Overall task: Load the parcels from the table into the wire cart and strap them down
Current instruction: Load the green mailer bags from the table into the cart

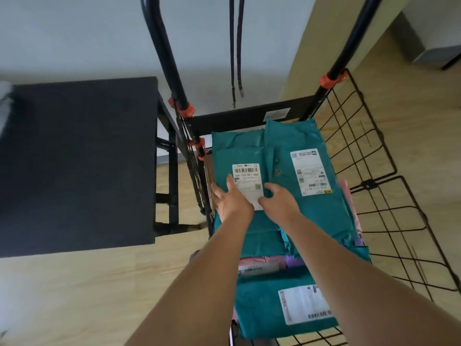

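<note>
In the wire cart (249, 118), on top of the stack at its far left, lies the teal parcel (239, 151) you are handling. Its white barcode label (245, 176) faces up.

Your left hand (232, 199) lies flat on this parcel at its left edge. The fingers are straight, released, and the thumb points onto the label. Your right hand (280, 201) rests on the same parcel just right of the label, with the thumb touching the label's lower corner. Its fingertips are hidden behind the knuckles, so you cannot tell whether it grasps or only presses.

A second teal parcel (284, 138) lies beside the first on the right, touching it, with its own label face up. A third teal parcel (259, 308) lies at the near end of the cart. Between the near and far parcels a pink parcel (259, 263) shows lower in the stack.

The cart's right wire panel (368, 184) is folded outward over the floor (74, 295). Two black handle posts rise from the cart's far end, each fitted with an orange clamp (186, 110). Two dark straps (235, 58) hang between the posts, ending above the far wall of the cart.

The desk (74, 158), with a dark top, stands just left of the cart.
</note>
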`<state>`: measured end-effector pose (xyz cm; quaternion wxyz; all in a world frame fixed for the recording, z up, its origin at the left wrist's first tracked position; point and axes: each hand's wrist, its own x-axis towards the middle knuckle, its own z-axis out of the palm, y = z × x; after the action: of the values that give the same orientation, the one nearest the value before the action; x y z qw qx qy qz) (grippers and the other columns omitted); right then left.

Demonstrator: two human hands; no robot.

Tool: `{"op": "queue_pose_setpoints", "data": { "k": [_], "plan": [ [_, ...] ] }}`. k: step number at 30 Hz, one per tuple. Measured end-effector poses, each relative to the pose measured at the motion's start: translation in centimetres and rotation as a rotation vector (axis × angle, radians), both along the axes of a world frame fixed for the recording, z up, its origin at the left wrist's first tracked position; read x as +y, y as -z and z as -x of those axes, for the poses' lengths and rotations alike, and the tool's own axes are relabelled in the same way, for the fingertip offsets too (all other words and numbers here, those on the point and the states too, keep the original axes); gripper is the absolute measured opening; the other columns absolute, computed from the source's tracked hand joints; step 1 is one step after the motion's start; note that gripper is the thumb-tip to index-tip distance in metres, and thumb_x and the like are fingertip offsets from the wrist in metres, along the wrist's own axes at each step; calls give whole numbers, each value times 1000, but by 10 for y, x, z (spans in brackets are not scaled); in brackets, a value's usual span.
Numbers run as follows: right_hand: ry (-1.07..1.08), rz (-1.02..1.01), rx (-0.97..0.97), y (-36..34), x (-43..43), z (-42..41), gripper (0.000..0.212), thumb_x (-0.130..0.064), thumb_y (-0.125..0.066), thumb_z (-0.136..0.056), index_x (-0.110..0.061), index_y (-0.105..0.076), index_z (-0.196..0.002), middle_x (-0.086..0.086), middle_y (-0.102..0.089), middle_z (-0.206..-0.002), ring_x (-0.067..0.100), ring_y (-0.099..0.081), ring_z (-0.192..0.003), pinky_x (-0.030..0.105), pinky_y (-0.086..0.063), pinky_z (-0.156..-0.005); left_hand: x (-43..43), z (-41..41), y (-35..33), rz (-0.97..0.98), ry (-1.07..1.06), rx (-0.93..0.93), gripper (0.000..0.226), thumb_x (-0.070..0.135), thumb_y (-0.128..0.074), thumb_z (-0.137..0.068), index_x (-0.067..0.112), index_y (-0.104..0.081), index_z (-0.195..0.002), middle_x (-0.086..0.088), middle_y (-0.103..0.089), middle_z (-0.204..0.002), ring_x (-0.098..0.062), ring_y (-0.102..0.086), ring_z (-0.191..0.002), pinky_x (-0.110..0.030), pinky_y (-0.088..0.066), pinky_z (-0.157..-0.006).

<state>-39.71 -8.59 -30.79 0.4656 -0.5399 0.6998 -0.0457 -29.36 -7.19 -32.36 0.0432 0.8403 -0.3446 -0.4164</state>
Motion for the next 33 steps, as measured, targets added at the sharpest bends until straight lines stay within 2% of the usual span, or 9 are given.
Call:
{"op": "queue_pose_setpoints", "data": {
  "k": [3, 6, 9, 11, 15, 19, 23, 27, 33],
  "plan": [
    [4, 33, 41, -16, 0, 3, 51, -17, -55, -92, -19, -47, -143, 5, -65, -121, 3, -53, -58, 17, -38, -44, 3, -3, -13, 29, 22, 7, 85, 8, -66, -87, 26, -15, -152, -18, -3, -158, -35, -29, -138, -40, -41, -105],
    [-4, 57, 44, -34, -1, 3, 49, -18, -54, -93, -18, -49, -141, 2, -64, -102, 10, -53, -56, 21, -41, -47, 1, -5, -33, 62, 44, 15, 71, 12, -65, -88, 19, -25, -146, -17, -20, -152, -33, -30, -136, -37, -42, -100],
    [-49, 104, 44, -56, 0, -3, 44, -19, -54, -93, -17, -54, -137, 2, -64, -120, 15, -63, -76, 23, -41, -56, 2, -9, -57, 111, 91, 4, 60, 14, -60, -91, 16, -30, -143, -15, -28, -145, -32, -32, -133, -38, -39, -105],
    [-76, 139, 39, -70, 0, -9, 42, -18, -55, -93, -17, -57, -135, 2, -62, -130, 21, -65, -97, 24, -42, -66, 4, -13, -73, 144, 137, -31, 58, 14, -57, -93, 16, -30, -144, -15, -30, -143, -31, -34, -131, -37, -39, -105],
    [-117, 191, 34, -96, 1, -26, 37, -16, -55, -92, -16, -62, -129, 3, -62, -130, 22, -61, -107, 25, -43, -78, 13, -30, -106, 208, 187, -81, 59, 12, -54, -94, 18, -30, -148, -14, -30, -146, -30, -36, -132, -36, -41, -102],
    [-160, 232, 25, -120, 8, -54, 32, -17, -52, -94, -19, -65, -123, -1, -66, -123, 18, -59, -94, 23, -38, -71, 27, -58, -136, 286, 189, -135, 50, 11, -52, -94, 16, -39, -142, -14, -37, -140, -30, -41, -127, -36, -41, -101],
    [-249, 307, 31, -141, 20, -89, 30, -18, -51, -94, -17, -67, -120, 2, -67, -118, 22, -60, -105, 25, -39, -75, 44, -93, -158, 321, 174, -183, 50, 13, -50, -94, 19, -40, -143, -12, -38, -140, -31, -38, -129, -40, -40, -102],
    [-400, 403, 124, -156, 41, -132, 20, -22, -54, -94, -19, -68, -110, 4, -68, -107, 24, -62, -100, 32, -48, -77, 69, -135, -171, 317, 170, -217, 43, 16, -51, -94, 19, -46, -137, -11, -43, -133, -30, -43, -122, -41, -45, -96],
    [-662, 368, 255, -171, 88, -214, 34, -20, -51, -97, -22, -58, -130, 2, -60, -130, 23, -57, -116, 34, -49, -93, 126, -221, -176, 288, 145, -250, 46, 18, -55, -96, 20, -42, -141, -11, -41, -137, -30, -44, -122, -38, -46, -94]
  ]
}}
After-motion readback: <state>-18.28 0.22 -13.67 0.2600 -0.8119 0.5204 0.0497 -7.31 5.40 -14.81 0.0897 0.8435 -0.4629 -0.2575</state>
